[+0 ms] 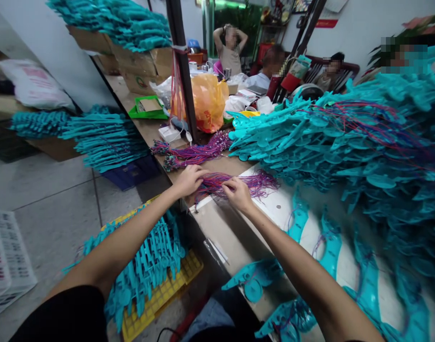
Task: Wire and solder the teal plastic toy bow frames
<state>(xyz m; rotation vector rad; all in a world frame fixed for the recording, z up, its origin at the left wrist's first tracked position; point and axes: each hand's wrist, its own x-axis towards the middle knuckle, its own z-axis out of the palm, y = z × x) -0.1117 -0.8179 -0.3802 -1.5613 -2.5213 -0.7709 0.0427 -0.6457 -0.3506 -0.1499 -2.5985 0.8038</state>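
Note:
A bundle of thin red, blue and purple wires (217,183) lies across the white board near the table's edge. My left hand (189,181) is at the bundle's left end, thumb and fingers closed over the wires there. Over the middle of the bundle is my right hand (237,194), its thumb and index finger pinched together on a wire too thin to make out clearly. Just behind, a second wire bundle (199,151) with small dark and pale ends rests on the table. Turquoise plastic parts (298,216) with wires attached lie to the right.
A tall heap of turquoise parts (310,128) fills the right side. Below left, more parts stand in a yellow crate (163,294). A dark post (183,71) rises behind the wires beside an orange bag (208,102). Several people sit in the background.

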